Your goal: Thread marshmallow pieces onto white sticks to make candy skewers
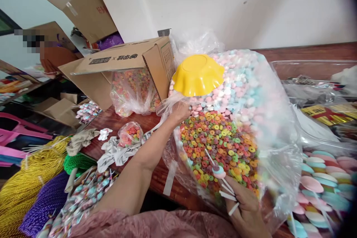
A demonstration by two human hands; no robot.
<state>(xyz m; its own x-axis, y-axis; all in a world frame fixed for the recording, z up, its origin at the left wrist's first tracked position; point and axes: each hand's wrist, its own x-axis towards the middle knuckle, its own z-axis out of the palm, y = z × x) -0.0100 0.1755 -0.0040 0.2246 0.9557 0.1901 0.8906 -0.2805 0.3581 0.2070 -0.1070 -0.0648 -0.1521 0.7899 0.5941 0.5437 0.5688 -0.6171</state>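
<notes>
While my left hand [180, 111] pinches the rim of the big clear bag [279, 145] of colourful ring candies [220, 145], my right hand [245, 204] is clenched around a lollipop [218, 171] and a few white sticks [227, 193], held over the rings. A yellow bowl [196, 74] lies upside down on the pastel candies [240, 85] toward the table's far edge, beside a cardboard box [125, 67].

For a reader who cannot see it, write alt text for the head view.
A left hand grips the rim of a clear bag of colourful candy rings; the right hand holds lollipops over it. A yellow bowl lies upturned on pastel candies.
</notes>
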